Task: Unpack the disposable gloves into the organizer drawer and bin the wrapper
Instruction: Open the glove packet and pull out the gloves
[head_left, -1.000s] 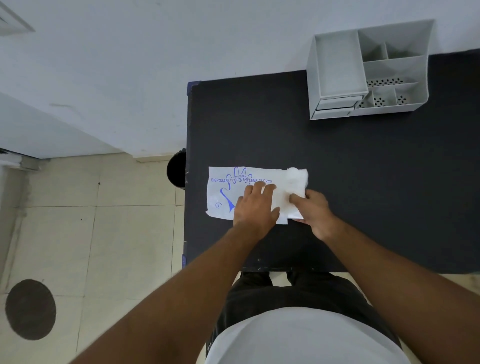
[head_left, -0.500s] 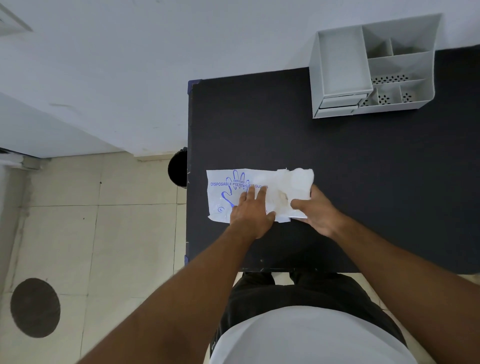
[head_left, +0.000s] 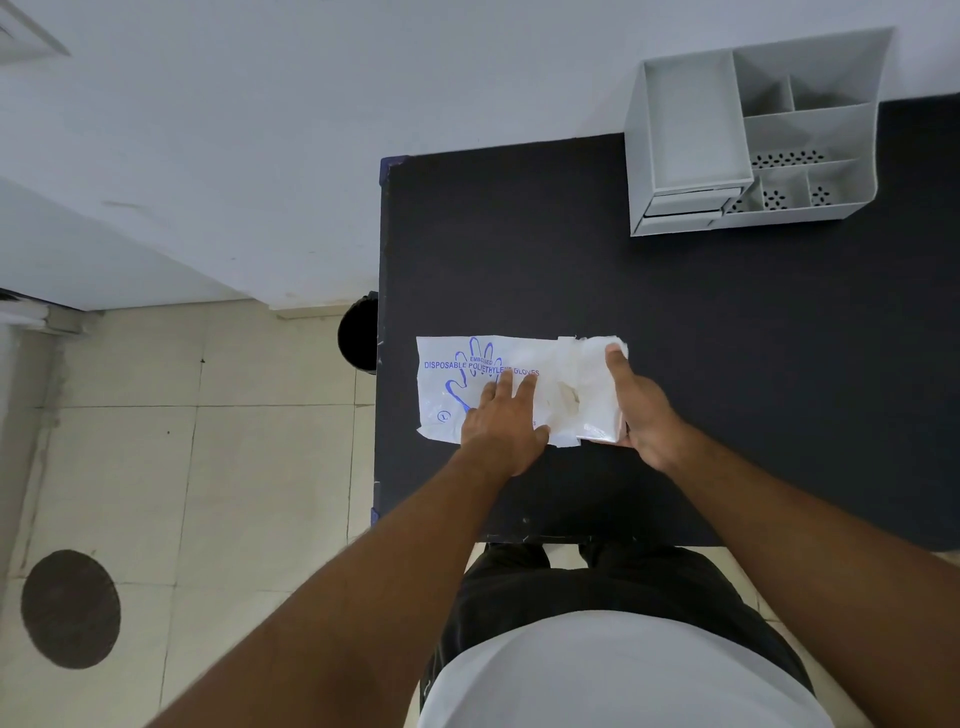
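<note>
The left hand (head_left: 501, 421) was laid flat on the wrapper (head_left: 457, 374), and the gloves (head_left: 592, 387) were gripped by the right hand (head_left: 641, 410). They were only partly out. The drawer (head_left: 685, 200) was shut, and the bin (head_left: 358, 332) was unused.

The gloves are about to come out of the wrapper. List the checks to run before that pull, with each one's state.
1. Wrapper pinned flat by left hand: ok.
2. Right hand grips the glove stack at the wrapper's open end: ok.
3. Organizer drawers open to receive the gloves: not ok, both look shut.
4. Table clear between stack and organizer: ok.
5. Bin near the table's left edge: ok.
6. All gloves held in one bundle: cannot tell.
</note>
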